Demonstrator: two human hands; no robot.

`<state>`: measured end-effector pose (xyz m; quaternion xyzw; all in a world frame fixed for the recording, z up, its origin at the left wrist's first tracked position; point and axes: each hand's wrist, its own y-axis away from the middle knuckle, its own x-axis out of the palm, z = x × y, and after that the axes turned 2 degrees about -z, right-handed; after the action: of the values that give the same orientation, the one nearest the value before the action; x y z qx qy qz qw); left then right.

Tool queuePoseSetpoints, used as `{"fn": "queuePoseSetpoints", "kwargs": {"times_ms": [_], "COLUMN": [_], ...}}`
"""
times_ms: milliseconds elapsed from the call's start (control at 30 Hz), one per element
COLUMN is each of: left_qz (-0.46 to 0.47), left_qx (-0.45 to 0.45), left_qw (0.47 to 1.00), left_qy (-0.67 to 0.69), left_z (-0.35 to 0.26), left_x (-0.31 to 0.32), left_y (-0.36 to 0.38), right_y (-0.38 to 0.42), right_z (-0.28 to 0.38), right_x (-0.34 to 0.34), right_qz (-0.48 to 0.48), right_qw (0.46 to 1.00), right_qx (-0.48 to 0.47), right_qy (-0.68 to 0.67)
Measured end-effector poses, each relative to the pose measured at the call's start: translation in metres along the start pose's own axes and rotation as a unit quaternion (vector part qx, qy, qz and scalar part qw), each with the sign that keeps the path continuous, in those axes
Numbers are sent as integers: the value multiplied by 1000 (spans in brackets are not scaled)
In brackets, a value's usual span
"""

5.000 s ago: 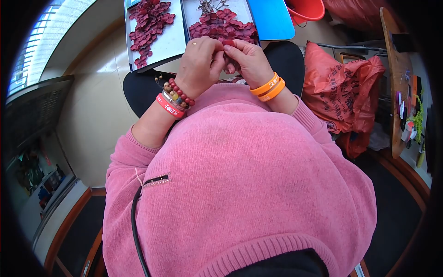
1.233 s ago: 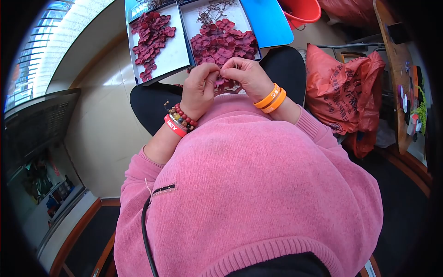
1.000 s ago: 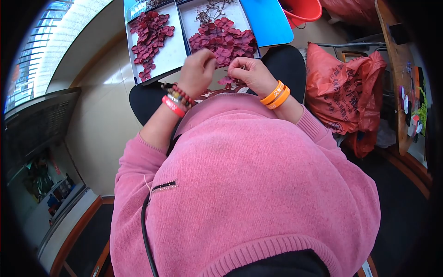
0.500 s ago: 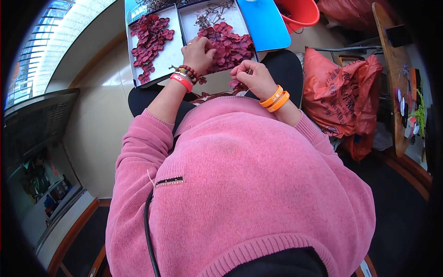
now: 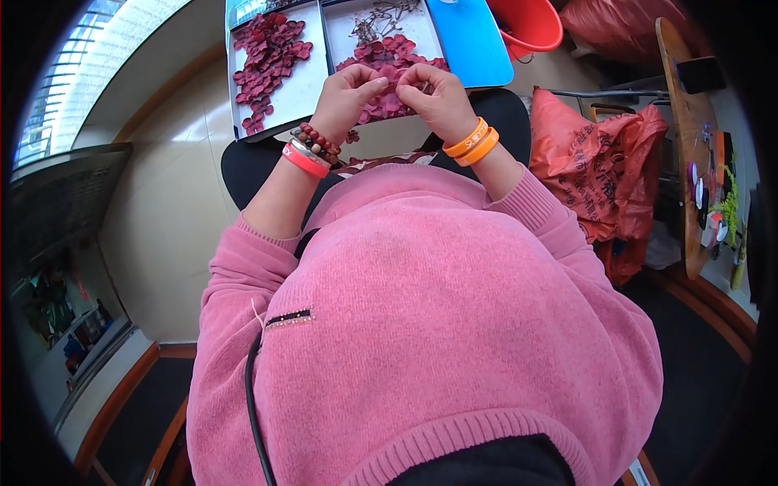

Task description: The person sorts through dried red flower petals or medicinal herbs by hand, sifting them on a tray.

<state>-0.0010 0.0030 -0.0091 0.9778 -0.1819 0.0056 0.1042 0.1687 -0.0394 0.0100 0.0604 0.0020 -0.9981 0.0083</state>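
Note:
My left hand [image 5: 348,99] and my right hand [image 5: 438,101] are close together over the near edge of the right tray [image 5: 340,36], fingertips a short gap apart. The left thumb and fingers are pinched together; whatever they hold is too small to make out. My right hand is closed in a pinch, with a bit of brown artificial flower stem showing by its fingers. Dark red cloth flower petals [image 5: 395,50] lie heaped just beyond and between my hands. More petals [image 5: 271,61] are spread in the left tray [image 5: 301,97].
Thin brown stems [image 5: 381,20] lie at the far end of the right tray. A blue board [image 5: 472,49] sits right of it, with a red bucket [image 5: 535,28] beyond. Red plastic bags [image 5: 592,166] stand at my right, near a wooden board [image 5: 685,154].
My left hand has come back from the petal heap, turning toward my right hand. My right hand has risen and moved forward, so the two now meet above the petals.

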Motion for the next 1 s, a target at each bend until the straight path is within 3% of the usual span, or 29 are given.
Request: {"fn": "queuePoseSetpoints", "kwargs": {"times_ms": [100,200,400,700,900,1000], "left_qz": [8,17,9,3,-14,-15], "left_qx": [12,13,80,61,65,70], "left_qw": [1000,998,997,996,994,994], "left_qy": [17,60,19,66,82,84], "left_z": [-8,-16,-7,-13,-15,-12], "left_x": [2,6,7,14,17,16], "left_y": [11,20,22,30,34,33], "right_y": [2,8,12,17,18,20], "right_z": [0,8,9,11,10,15], "right_x": [7,11,11,16,18,18], "right_qz": [-35,-46,-69,-108,-107,-113], "right_qw": [997,998,995,991,982,985], "right_qx": [-34,-27,-51,-49,-123,-90], "right_qy": [63,43,57,62,93,91]}}
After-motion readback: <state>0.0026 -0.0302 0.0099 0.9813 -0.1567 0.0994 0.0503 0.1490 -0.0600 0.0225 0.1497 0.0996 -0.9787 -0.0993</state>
